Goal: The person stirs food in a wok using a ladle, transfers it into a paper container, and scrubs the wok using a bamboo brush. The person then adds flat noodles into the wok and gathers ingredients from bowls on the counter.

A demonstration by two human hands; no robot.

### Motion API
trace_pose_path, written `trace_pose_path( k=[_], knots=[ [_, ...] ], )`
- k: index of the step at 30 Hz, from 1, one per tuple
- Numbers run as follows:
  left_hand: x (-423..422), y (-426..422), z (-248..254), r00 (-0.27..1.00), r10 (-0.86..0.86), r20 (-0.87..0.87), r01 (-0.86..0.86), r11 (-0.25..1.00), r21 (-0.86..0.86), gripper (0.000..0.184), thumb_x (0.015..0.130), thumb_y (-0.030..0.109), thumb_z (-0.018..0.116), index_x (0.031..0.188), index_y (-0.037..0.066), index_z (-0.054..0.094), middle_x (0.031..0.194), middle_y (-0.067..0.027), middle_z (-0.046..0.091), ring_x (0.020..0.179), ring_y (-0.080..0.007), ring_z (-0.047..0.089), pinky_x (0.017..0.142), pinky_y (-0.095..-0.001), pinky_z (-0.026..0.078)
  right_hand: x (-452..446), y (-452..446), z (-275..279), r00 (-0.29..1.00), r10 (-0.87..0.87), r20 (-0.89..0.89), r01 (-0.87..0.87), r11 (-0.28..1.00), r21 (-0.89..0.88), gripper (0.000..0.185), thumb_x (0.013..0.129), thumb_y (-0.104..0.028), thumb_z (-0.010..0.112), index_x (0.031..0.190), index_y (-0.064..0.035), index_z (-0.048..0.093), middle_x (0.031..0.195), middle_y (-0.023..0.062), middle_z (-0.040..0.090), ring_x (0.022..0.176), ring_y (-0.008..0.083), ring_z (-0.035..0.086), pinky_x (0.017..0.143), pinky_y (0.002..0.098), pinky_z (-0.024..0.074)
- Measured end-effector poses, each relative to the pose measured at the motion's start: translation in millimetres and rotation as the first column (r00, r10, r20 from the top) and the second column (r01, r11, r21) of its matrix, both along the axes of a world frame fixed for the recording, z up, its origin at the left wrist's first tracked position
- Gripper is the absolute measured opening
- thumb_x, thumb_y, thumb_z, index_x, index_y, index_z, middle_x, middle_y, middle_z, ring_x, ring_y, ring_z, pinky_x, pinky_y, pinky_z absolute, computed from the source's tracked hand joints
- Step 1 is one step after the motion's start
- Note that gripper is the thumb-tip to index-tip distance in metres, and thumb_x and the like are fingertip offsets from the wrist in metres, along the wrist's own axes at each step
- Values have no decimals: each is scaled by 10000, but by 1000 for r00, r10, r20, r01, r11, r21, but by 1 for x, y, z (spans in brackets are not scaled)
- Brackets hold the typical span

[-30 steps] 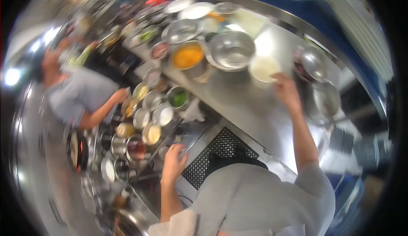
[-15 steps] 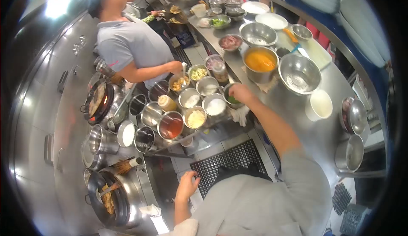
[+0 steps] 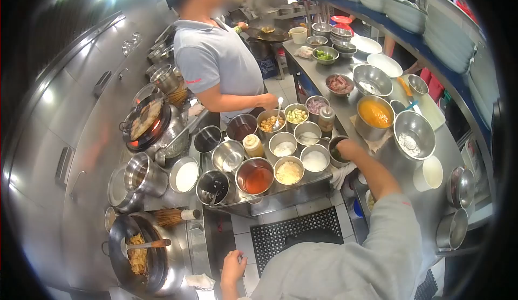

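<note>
My right hand (image 3: 349,150) reaches down into a metal pot (image 3: 333,142) with something dark green inside. Its fingers are hidden in the pot. My left hand (image 3: 233,266) hangs low over the floor, fingers loosely curled and apart, holding nothing. Beside the right hand's pot are a pot of white powder (image 3: 314,160), a squeeze bottle (image 3: 326,118) and a pot of pale yellow chopped food (image 3: 288,172). Further left stands a pot of red sauce (image 3: 255,180). Down at the left, a wok (image 3: 114,254) holds yellowish food (image 3: 138,257) and a wooden-handled spatula (image 3: 154,243).
A co-worker (image 3: 216,57) stands across the pots, a hand at a spoon (image 3: 279,108). A second wok (image 3: 154,138) has a glowing burner. The right counter carries a pot of orange sauce (image 3: 376,116), a steel bowl (image 3: 415,127) and a white tub (image 3: 430,173). A perforated mat (image 3: 270,235) covers floor tiles.
The camera view has shifted, so the pots sit further right and lower. My right hand has gone deeper into the pot of green. My left hand appears lower in view.
</note>
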State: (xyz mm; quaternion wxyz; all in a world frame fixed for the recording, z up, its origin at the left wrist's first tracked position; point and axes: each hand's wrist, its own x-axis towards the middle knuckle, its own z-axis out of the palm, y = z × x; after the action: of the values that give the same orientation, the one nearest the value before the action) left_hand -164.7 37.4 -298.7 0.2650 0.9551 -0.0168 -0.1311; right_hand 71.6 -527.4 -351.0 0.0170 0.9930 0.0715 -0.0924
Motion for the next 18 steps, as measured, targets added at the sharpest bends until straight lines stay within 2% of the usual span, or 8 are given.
trace_pose_path(
  k=[2, 5, 7, 8, 11, 15, 18],
  knots=[
    [9, -6, 5, 1000, 17, 26, -16, 1000, -17, 234, 770, 126, 679, 954, -6, 621, 936, -177, 634, 900, -307, 627, 803, -373, 501, 3, -6, -3, 993, -25, 119, 10, 992, 127, 207, 675, -135, 693, 866, -55, 688, 885, 148, 655, 880, 311, 635, 781, 428, 511],
    [12, -23, 16, 997, 40, 59, -38, 998, -40, 232, 777, 123, 671, 961, -10, 618, 936, -178, 631, 889, -300, 629, 789, -365, 503, -1, -14, 0, 991, -33, 133, 6, 980, 197, 224, 690, -108, 695, 904, -47, 669, 928, 161, 626, 923, 325, 611, 804, 424, 496],
    [9, -28, 12, 995, 29, 94, -21, 996, -86, 231, 778, 121, 669, 963, -8, 620, 935, -177, 630, 880, -299, 627, 789, -366, 500, -11, -9, 22, 991, -53, 122, 12, 950, 311, 236, 702, -103, 697, 923, -35, 647, 951, 168, 607, 948, 340, 592, 818, 425, 484],
    [8, -32, 9, 998, 36, 54, -29, 992, -120, 231, 778, 129, 670, 963, -1, 626, 941, -176, 630, 871, -299, 623, 782, -363, 494, -13, -8, 29, 991, -63, 115, 17, 931, 366, 243, 708, -100, 697, 932, -29, 636, 963, 172, 597, 961, 347, 582, 825, 426, 477],
    [2, -44, 8, 996, -47, 75, 49, 999, -14, 232, 777, 136, 670, 962, 3, 630, 936, -172, 627, 858, -294, 619, 769, -354, 491, -8, -19, 11, 993, -43, 106, 2, 934, 358, 262, 720, -125, 707, 936, -15, 609, 967, 183, 592, 959, 369, 569, 830, 426, 465],
    [-1, -57, 14, 996, -49, 73, 54, 997, -60, 219, 782, 134, 663, 948, -2, 624, 912, -165, 623, 844, -288, 620, 749, -355, 496, -3, -33, 2, 977, -51, 208, -44, 902, 429, 268, 734, -154, 722, 926, 2, 619, 987, 205, 584, 947, 382, 573, 844, 428, 462],
    [-9, -63, 11, 998, -28, 64, 32, 998, -59, 210, 778, 114, 666, 942, -8, 619, 904, -167, 627, 850, -284, 628, 746, -357, 507, -10, -34, 21, 988, -106, 114, 35, 866, 498, 325, 707, -170, 748, 938, 25, 628, 956, 230, 612, 944, 392, 585, 828, 430, 462]
  ],
)
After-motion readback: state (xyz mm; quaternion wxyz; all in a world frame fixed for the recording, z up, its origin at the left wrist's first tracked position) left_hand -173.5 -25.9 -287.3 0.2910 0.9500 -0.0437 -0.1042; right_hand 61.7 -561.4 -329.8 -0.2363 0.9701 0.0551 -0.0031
